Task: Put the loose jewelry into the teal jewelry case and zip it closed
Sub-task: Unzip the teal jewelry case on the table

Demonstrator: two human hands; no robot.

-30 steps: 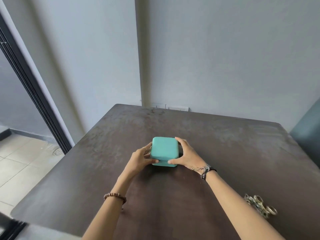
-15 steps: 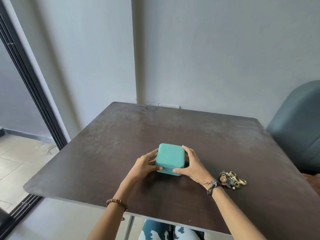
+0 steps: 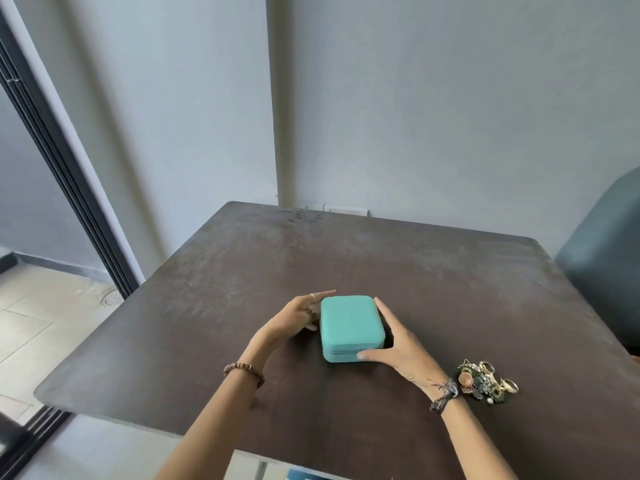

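Note:
A closed teal jewelry case (image 3: 351,323) lies flat on the dark table (image 3: 381,258), near its front middle. My left hand (image 3: 294,318) rests against the case's left side, with the index finger straight along the far corner and the thumb beside the left wall. My right hand (image 3: 401,348) holds the case's right side, with the thumb pressed on the front wall and the fingers along the right wall. A small heap of loose jewelry (image 3: 485,381), gold rings and beaded pieces, lies on the table just right of my right wrist.
A dark blue-grey chair (image 3: 602,265) stands at the table's right edge. A black sliding-door frame (image 3: 69,188) and tiled floor are on the left. The table's front edge runs under my forearms.
The view has tilted down and shifted, so the jewelry heap shows fully. My left thumb has come off the case's front and the index finger has straightened. The right hand keeps its hold.

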